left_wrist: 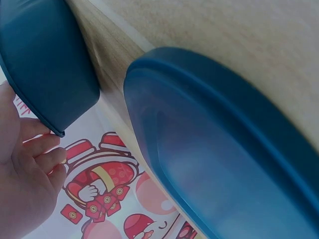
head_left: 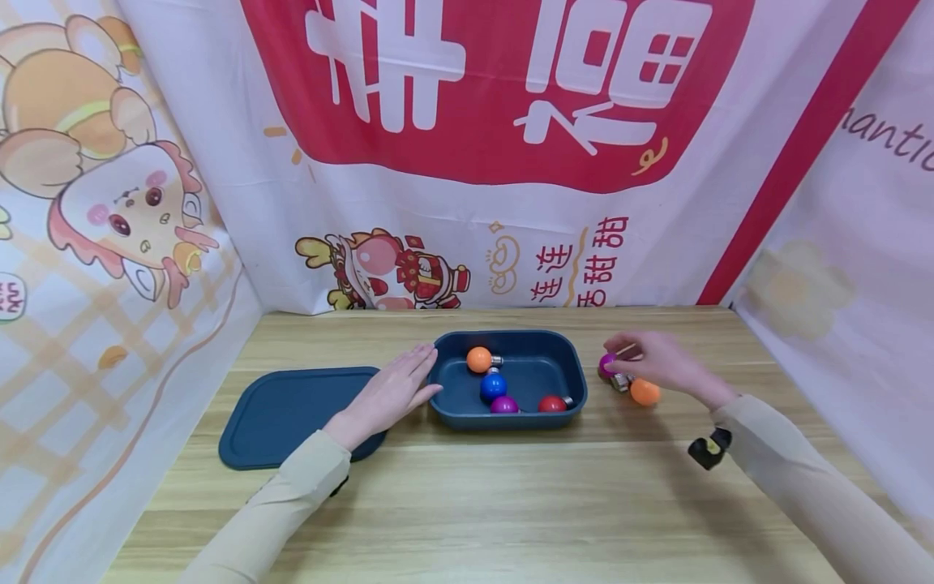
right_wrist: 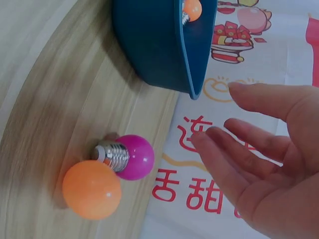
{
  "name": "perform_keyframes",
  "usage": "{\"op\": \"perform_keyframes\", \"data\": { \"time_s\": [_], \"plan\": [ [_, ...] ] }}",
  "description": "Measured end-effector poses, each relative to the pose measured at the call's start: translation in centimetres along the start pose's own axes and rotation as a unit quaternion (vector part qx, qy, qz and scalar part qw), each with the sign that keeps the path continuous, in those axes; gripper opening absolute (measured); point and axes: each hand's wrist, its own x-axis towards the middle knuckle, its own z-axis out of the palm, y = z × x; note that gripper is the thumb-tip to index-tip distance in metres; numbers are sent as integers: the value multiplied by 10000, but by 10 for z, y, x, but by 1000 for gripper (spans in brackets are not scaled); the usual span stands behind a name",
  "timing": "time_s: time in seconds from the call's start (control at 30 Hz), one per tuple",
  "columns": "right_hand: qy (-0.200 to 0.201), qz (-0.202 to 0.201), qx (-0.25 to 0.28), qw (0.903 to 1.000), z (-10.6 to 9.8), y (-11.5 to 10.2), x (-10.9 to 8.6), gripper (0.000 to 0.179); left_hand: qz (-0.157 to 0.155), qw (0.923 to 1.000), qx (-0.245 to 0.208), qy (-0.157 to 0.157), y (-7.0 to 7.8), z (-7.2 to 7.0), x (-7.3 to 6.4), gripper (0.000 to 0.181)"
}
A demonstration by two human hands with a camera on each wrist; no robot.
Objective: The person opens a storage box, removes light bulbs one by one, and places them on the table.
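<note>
A dark blue rectangular box (head_left: pixel 511 422) holds several small light bulbs: an orange bulb (head_left: pixel 478 359), a blue bulb (head_left: pixel 493 388), a purple bulb (head_left: pixel 504 405) and a red bulb (head_left: pixel 551 404). Against the box's left rim rest the fingers of my left hand (head_left: pixel 394 391). To the right of the box, my right hand (head_left: pixel 667 362) hovers over a loose magenta bulb (right_wrist: pixel 135 157) and a loose orange bulb (right_wrist: pixel 91 189), which lie side by side on the table. In the right wrist view its thumb and fingers are spread apart, with nothing between them.
A flat dark blue lid (head_left: pixel 292 414) lies on the wooden table (head_left: pixel 496 511), left of the box and partly under the left forearm. Printed cloth (head_left: pixel 467 235) hangs behind the table and along both sides.
</note>
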Motion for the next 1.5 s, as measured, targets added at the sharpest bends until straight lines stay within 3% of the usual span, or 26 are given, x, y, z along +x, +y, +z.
{"op": "perform_keyframes", "data": {
  "time_s": [0.37,0.7,1.13,1.37,1.5],
  "plan": [
    [-274,-813,144,9962,11,-15,13,35,59,10000,18,-79,-2,-2,1,65],
    [-898,-1371,169,9863,24,-30,31,35,-12,9994,-56,-336,-5,-1,1,71],
    [-1892,-1655,-499,9666,40,-44,48,40,-12,9992,-15,-398,-6,0,2,71],
    [-2033,-2077,-1150,9499,53,-46,55,37,-16,9993,-81,-369,-6,0,0,72],
    [-2147,-2065,-1228,9467,56,-49,57,37,-43,9992,-69,-399,-6,0,1,72]
  ]
}}
